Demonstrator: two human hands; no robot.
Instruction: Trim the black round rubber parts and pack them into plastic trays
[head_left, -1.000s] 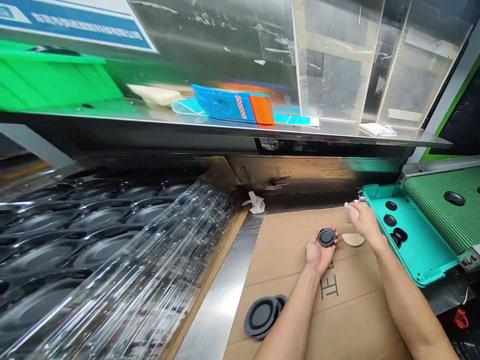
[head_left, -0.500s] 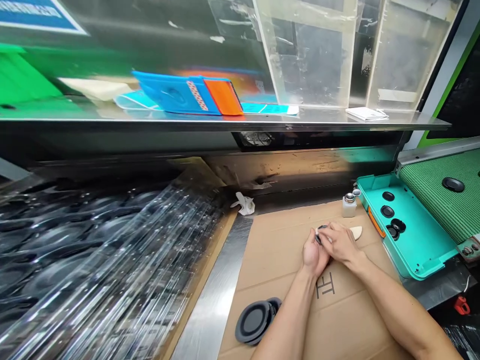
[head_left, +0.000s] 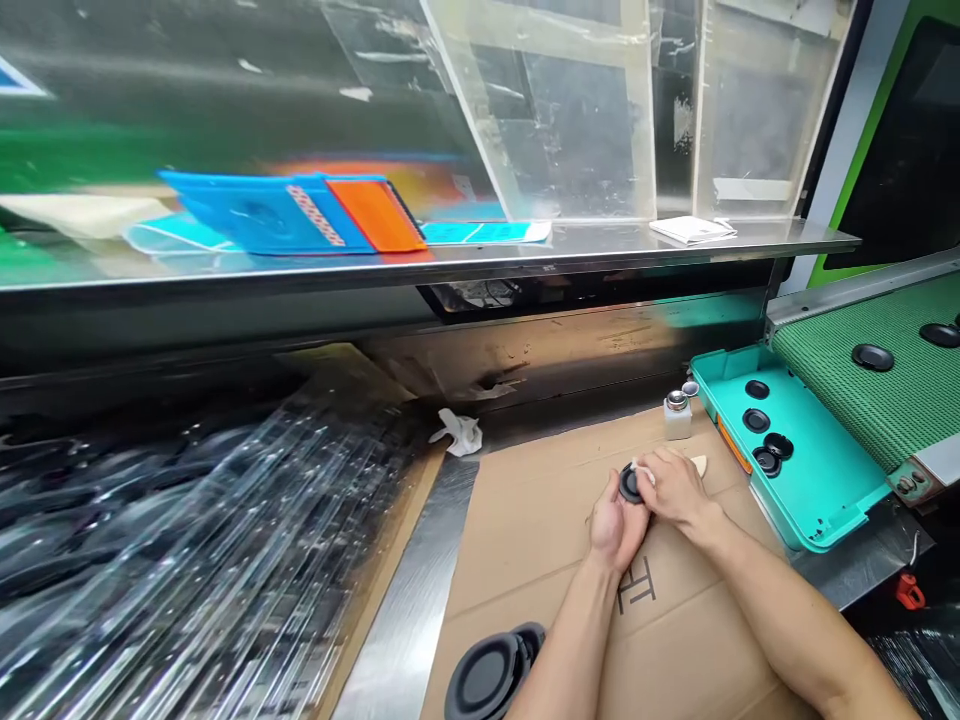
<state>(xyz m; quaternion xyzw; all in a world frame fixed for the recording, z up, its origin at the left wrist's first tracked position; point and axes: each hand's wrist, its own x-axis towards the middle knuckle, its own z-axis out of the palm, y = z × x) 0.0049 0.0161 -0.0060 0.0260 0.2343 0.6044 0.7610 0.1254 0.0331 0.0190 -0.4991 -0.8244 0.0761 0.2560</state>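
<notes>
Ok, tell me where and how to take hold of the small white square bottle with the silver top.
Probably best by the lower body of the small white square bottle, coming from the near left. It stands upright on the brown cardboard sheet and its sides look flat enough to pinch, while a round silver lid juts out right, toward the teal plastic tray.
</notes>
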